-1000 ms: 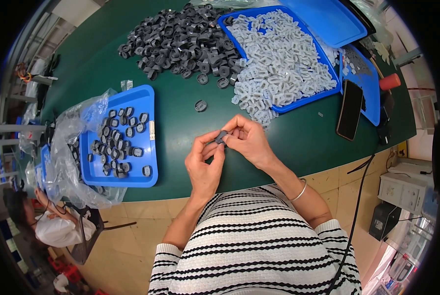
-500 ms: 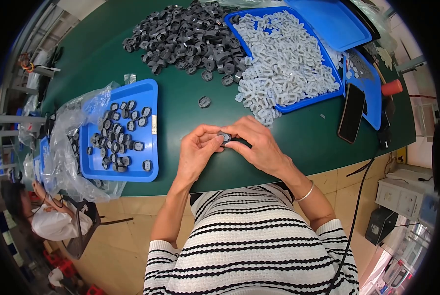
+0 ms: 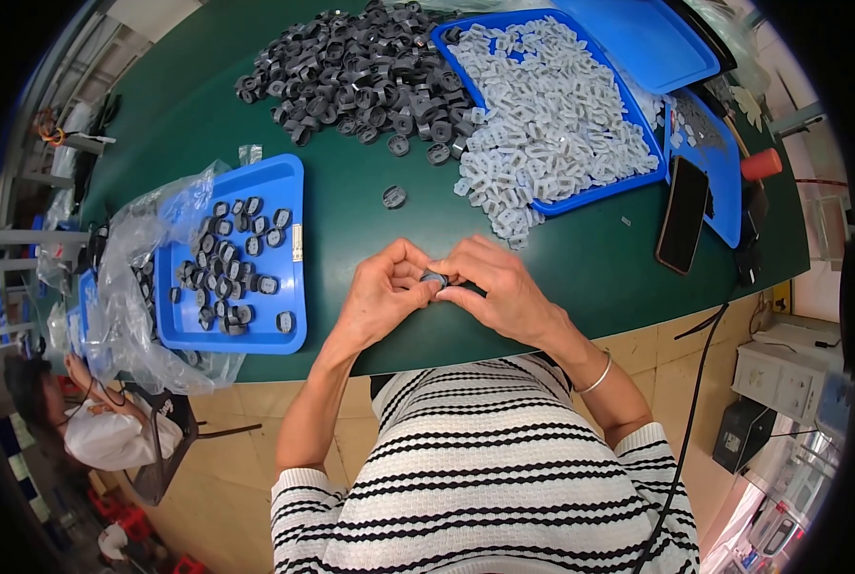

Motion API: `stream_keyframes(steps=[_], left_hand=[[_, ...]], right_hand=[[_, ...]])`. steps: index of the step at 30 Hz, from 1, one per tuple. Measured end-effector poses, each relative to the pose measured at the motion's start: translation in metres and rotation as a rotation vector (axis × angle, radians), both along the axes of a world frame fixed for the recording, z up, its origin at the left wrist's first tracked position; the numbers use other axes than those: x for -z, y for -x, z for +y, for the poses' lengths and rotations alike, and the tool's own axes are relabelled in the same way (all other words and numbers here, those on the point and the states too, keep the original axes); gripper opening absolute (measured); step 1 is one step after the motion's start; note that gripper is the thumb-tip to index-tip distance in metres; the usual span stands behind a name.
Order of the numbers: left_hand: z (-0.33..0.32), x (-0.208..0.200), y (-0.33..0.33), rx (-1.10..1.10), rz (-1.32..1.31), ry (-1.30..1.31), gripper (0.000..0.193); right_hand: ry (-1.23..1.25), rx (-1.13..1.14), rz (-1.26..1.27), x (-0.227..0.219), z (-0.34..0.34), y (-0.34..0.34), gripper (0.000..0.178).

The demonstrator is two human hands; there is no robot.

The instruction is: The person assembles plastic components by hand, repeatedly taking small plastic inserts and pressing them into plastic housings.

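Between my two hands, just above the near part of the green table, is a small dark grey round plastic cap (image 3: 434,279). My left hand (image 3: 386,289) pinches it from the left with thumb and fingers. From the other side, the thumb and fingers of my right hand (image 3: 490,282) press on it; fingertips hide much of it. One loose dark cap (image 3: 394,197) lies beyond my hands. Farther off is a big heap of dark caps (image 3: 361,72). Small translucent white plastic pieces (image 3: 552,115) fill a blue tray (image 3: 595,203) and spill over its near left edge.
At left, another blue tray (image 3: 289,249) holds several caps with pale inserts, beside a clear plastic bag (image 3: 126,277). A phone (image 3: 683,215), a red cylinder (image 3: 760,165) and more blue trays (image 3: 643,43) stand at right. A person (image 3: 112,421) sits at lower left.
My hands have shifted slightly around the cap, which is now tilted and more covered by my fingers. My left forearm has swung a little to the left.
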State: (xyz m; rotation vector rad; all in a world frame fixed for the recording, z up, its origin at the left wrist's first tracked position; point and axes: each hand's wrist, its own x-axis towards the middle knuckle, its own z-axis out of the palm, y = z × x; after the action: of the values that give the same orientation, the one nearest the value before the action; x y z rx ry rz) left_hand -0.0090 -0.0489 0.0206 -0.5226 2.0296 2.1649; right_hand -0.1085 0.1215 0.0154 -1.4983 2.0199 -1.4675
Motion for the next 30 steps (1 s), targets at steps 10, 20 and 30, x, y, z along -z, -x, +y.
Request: stream_keyframes(steps=[10, 20, 30], left_hand=[[0.004, -0.001, -0.003, 0.005, -0.069, -0.113, 0.010], [-0.002, 0.009, -0.009, -0.067, 0.004, -0.107, 0.009], [-0.035, 0.020, 0.012, -0.365, 0.183, 0.434, 0.024]], right_hand=[[-0.012, -0.026, -0.058, 0.006, 0.005, -0.002, 0.028], [-0.062, -0.052, 0.036, -0.006, 0.002, 0.014, 0.024], [-0.381, 0.284, 0.748, -0.012, -0.038, 0.067, 0.012]])
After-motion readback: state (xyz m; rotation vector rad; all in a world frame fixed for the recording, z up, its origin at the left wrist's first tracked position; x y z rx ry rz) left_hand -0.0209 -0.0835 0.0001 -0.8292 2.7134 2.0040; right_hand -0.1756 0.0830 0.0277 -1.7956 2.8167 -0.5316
